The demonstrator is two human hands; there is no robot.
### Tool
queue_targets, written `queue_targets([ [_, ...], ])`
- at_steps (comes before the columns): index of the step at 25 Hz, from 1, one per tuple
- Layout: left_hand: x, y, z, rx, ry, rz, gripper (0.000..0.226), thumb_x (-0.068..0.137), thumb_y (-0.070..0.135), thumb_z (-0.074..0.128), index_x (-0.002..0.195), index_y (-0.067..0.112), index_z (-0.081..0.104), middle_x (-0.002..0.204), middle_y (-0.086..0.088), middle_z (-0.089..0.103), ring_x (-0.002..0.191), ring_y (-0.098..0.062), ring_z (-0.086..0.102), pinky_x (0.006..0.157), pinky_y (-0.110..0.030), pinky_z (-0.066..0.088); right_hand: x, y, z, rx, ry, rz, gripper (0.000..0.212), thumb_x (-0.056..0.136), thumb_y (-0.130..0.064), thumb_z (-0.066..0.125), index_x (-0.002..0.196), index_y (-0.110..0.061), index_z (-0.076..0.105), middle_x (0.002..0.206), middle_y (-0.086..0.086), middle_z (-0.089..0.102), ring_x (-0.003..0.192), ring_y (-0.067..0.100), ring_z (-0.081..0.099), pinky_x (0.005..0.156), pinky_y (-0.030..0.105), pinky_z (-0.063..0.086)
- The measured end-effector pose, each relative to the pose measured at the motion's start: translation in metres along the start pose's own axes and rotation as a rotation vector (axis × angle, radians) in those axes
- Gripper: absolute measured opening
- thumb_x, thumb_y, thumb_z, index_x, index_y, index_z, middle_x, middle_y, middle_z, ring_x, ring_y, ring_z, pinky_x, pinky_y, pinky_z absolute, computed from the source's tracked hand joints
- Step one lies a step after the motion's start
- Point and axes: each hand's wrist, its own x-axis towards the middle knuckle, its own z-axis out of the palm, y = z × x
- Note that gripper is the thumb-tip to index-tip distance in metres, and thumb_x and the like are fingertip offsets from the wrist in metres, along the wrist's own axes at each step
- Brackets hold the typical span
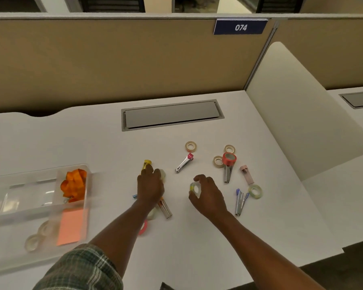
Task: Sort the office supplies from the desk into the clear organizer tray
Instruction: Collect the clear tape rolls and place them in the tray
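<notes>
On the desk (197, 237) most supplies lie unsorted; the tray (29, 210) holds few. The right hand (208, 195) fingers pinch a tape roll (195, 188); the left hand (150, 185) covers another, grip unclear.

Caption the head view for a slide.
Right hand pinches a tape roll; left hand covers another beside the clear organizer tray.
</notes>
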Motion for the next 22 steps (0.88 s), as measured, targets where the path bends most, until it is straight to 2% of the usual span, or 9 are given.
queue_targets([
  [3, -0.019, -0.011, -0.016, -0.373, 0.082, 0.010, 0.021, 0.077, 0.007, 0.069, 0.096, 0.003, 0.063, 0.108, -0.015, 0.060, 0.095, -0.034, 0.059, 0.079, -0.041, 0.048, -0.005, -0.027, 0.013, 0.087, -0.003, -0.043, 0.046, 0.082, -0.030, 0.071, 0.123, -0.021, 0.053, 0.115, 0.001, 0.058, 0.102, 0.019, 0.060, 0.082, 0.032, 0.052],
  [6, -0.040, -0.029, -0.038, -0.692, 0.087, -0.172, 0.016, 0.077, 0.015, 0.072, 0.089, 0.014, 0.062, 0.097, 0.000, 0.065, 0.086, -0.018, 0.063, 0.074, -0.031, 0.049, -0.008, -0.061, 0.030, 0.173, -0.030, -0.100, 0.040, 0.086, -0.029, 0.068, 0.123, -0.020, 0.055, 0.113, 0.000, 0.063, 0.106, 0.016, 0.061, 0.088, 0.034, 0.052],
  [8, -0.055, -0.051, -0.052, -0.825, 0.095, -0.309, 0.013, 0.077, 0.022, 0.072, 0.083, 0.018, 0.062, 0.092, 0.005, 0.066, 0.081, -0.013, 0.063, 0.067, -0.025, 0.047, -0.011, -0.092, 0.044, 0.187, -0.075, -0.162, 0.039, 0.088, -0.030, 0.066, 0.124, -0.021, 0.055, 0.116, -0.002, 0.064, 0.105, 0.016, 0.063, 0.089, 0.034, 0.053],
  [11, -0.080, -0.089, -0.070, -0.906, 0.174, -0.389, 0.016, 0.081, 0.027, 0.073, 0.086, 0.021, 0.059, 0.087, 0.007, 0.065, 0.077, -0.006, 0.061, 0.062, -0.020, 0.043, -0.015, -0.138, 0.070, 0.188, -0.131, -0.234, 0.040, 0.089, -0.033, 0.066, 0.126, -0.021, 0.056, 0.120, -0.004, 0.065, 0.106, 0.014, 0.063, 0.089, 0.033, 0.053],
  [13, -0.097, -0.120, -0.083, -0.927, 0.234, -0.410, 0.026, 0.082, 0.030, 0.074, 0.100, 0.023, 0.056, 0.088, 0.009, 0.063, 0.071, 0.001, 0.059, 0.060, -0.012, 0.043, -0.021, -0.170, 0.090, 0.197, -0.166, -0.282, 0.041, 0.088, -0.035, 0.067, 0.125, -0.022, 0.056, 0.119, -0.007, 0.065, 0.100, 0.014, 0.065, 0.085, 0.030, 0.052],
  [15, -0.114, -0.151, -0.096, -0.873, 0.290, -0.408, 0.037, 0.082, 0.029, 0.075, 0.112, 0.027, 0.054, 0.091, 0.010, 0.060, 0.073, 0.001, 0.059, 0.062, -0.009, 0.043, -0.027, -0.199, 0.110, 0.190, -0.195, -0.350, 0.042, 0.088, -0.035, 0.068, 0.126, -0.022, 0.057, 0.118, -0.007, 0.065, 0.094, 0.016, 0.066, 0.082, 0.031, 0.053],
  [19, -0.147, -0.216, -0.110, -0.669, 0.405, -0.459, 0.040, 0.078, 0.023, 0.077, 0.115, 0.015, 0.064, 0.099, -0.003, 0.061, 0.090, -0.020, 0.062, 0.078, -0.033, 0.052, -0.038, -0.251, 0.151, 0.119, -0.291, -0.484, 0.046, 0.088, -0.035, 0.067, 0.130, -0.020, 0.055, 0.123, -0.004, 0.063, 0.096, 0.019, 0.065, 0.080, 0.032, 0.052],
  [22, -0.169, -0.258, -0.115, -0.494, 0.422, -0.497, 0.049, 0.075, 0.025, 0.079, 0.120, 0.011, 0.065, 0.105, -0.008, 0.064, 0.098, -0.025, 0.062, 0.081, -0.037, 0.054, -0.047, -0.283, 0.182, 0.075, -0.335, -0.563, 0.046, 0.088, -0.037, 0.068, 0.129, -0.022, 0.054, 0.126, -0.005, 0.062, 0.100, 0.019, 0.064, 0.080, 0.031, 0.050],
])
